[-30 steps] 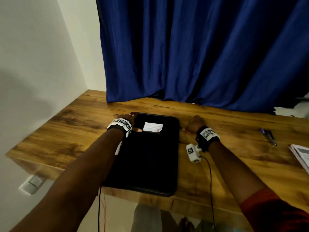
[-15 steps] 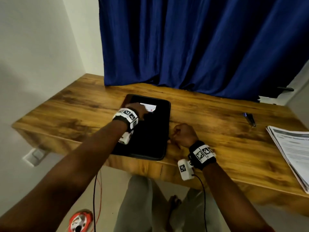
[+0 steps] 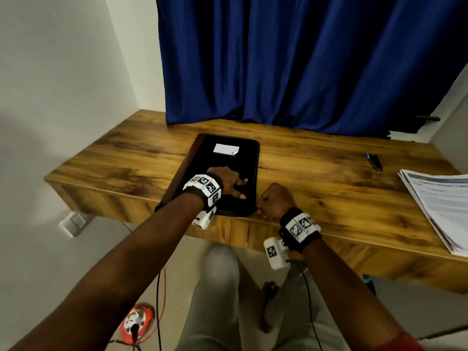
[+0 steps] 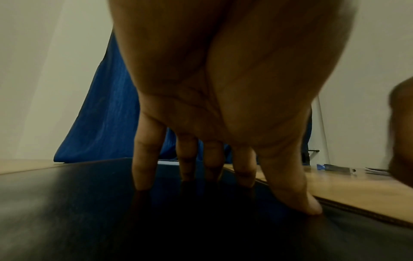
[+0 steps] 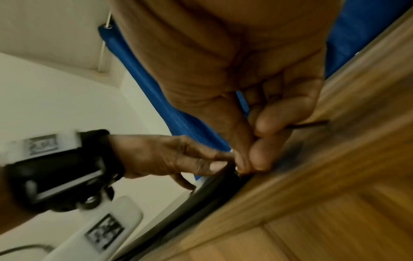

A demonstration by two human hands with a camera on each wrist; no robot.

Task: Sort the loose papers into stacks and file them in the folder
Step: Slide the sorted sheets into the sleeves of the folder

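Both our hands work the black folder (image 3: 222, 163), its long axis running near-to-far on the counter (image 3: 316, 178): left hand (image 3: 225, 179) flat with straight fingers, right hand (image 3: 277, 200) pinching its near-right corner.

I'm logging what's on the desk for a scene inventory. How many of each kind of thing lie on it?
Black folder: 1
Stack of papers: 1
Pen: 1
Total: 3
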